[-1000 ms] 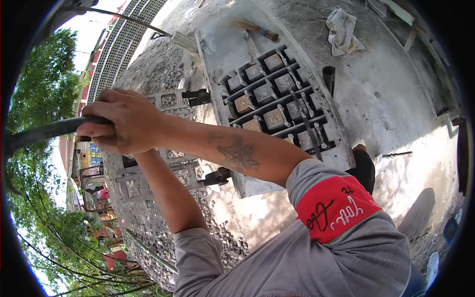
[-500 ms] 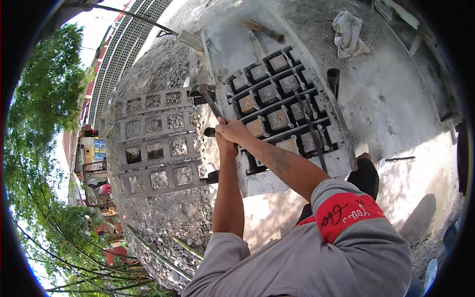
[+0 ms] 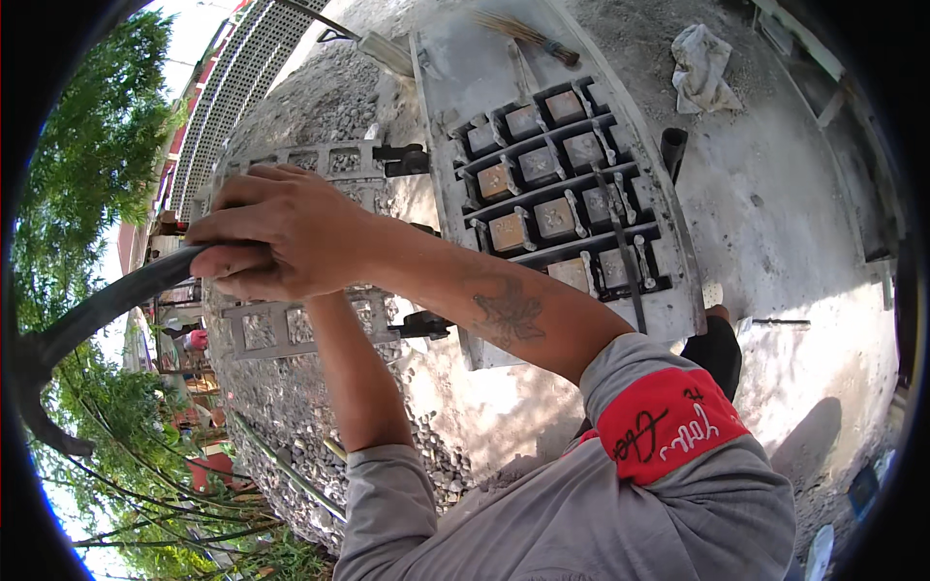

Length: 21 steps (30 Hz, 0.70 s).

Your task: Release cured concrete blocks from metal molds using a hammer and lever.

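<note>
A claw hammer (image 3: 121,295) with a dark handle is raised at the left, its head and curved claw near the picture's edge. My right hand (image 3: 281,228) is closed around the handle's end. Just under it, my left hand (image 3: 254,285) is mostly hidden by the right one and seems closed on the same handle. Below the hands lies a grey grid frame (image 3: 276,329) with square openings and black end brackets (image 3: 422,325). Right of it, a black metal grid (image 3: 542,198) with square blocks in its cells sits on a pale metal plate (image 3: 455,58).
A stick brush (image 3: 528,39) lies on the plate's far end, with a shovel (image 3: 386,53) beside it. A dark pipe (image 3: 672,150) stands at the plate's right edge. A crumpled white sack (image 3: 702,68) lies farther right. Gravel (image 3: 291,465) and a bamboo pole (image 3: 281,465) are at the left.
Both hands have swung up and to the left with the hammer. Its head was above the grid frame's far right corner and is now at the left edge.
</note>
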{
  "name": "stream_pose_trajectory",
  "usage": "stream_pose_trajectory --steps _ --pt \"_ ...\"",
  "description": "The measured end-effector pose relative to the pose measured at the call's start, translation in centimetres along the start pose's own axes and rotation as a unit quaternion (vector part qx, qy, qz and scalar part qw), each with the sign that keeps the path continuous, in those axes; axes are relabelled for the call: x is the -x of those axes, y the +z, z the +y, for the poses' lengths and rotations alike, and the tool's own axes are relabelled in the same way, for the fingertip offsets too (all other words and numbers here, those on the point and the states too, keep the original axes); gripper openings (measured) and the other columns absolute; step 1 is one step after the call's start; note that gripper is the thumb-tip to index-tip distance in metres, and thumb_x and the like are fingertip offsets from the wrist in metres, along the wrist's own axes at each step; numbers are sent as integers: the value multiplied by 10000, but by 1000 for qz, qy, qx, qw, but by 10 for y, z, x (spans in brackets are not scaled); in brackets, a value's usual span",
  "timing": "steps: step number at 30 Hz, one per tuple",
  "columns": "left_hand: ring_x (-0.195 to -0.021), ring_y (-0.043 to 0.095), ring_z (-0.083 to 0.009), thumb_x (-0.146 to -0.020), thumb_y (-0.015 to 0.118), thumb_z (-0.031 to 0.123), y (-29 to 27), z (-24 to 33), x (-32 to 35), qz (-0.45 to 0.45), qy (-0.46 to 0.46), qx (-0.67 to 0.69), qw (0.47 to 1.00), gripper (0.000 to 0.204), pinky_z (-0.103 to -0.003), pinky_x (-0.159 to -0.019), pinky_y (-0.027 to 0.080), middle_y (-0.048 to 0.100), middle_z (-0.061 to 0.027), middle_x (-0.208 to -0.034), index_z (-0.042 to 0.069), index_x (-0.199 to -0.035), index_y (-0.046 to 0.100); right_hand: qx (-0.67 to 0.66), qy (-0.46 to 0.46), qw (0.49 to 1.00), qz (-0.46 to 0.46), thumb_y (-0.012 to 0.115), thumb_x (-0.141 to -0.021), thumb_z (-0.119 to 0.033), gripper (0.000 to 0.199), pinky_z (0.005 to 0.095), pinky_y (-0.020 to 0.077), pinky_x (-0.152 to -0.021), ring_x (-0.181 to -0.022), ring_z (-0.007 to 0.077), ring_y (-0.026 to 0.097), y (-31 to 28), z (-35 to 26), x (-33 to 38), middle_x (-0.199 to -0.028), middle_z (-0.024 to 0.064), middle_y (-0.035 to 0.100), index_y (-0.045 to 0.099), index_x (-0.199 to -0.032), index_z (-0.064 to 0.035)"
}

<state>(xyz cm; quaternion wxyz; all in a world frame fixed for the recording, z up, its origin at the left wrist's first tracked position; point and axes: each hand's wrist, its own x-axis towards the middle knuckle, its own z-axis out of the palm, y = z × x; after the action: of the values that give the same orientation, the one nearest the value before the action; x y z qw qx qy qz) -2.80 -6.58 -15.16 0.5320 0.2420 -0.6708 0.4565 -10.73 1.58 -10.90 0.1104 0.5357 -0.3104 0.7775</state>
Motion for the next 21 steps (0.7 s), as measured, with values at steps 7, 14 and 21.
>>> stream_pose_trajectory --steps 7,14,21 --pt "-713 541 -177 -859 463 523 30 158 210 -551 -644 519 117 402 -345 -567 430 535 -39 -771 129 -907 522 34 695 711 103 546 -767 -332 408 323 448 -634 -757 281 597 -88 149 247 -767 163 599 601 -929 39" --pt "-496 408 -84 -912 428 424 -100 78 166 -443 -566 518 464 411 -253 -449 344 480 -8 -589 47 -770 509 39 527 837 -139 613 -744 -435 439 326 436 -641 -738 234 566 -51 13 236 -777 120 554 590 -931 -39" --pt "-329 305 -74 -890 531 231 -174 16 119 -357 -613 594 380 321 -240 -314 250 334 5 -443 69 -659 377 -93 504 739 -438 637 -803 -324 560 316 467 -802 -965 229 569 -177 -82 171 -1111 108 568 442 -1258 -61"
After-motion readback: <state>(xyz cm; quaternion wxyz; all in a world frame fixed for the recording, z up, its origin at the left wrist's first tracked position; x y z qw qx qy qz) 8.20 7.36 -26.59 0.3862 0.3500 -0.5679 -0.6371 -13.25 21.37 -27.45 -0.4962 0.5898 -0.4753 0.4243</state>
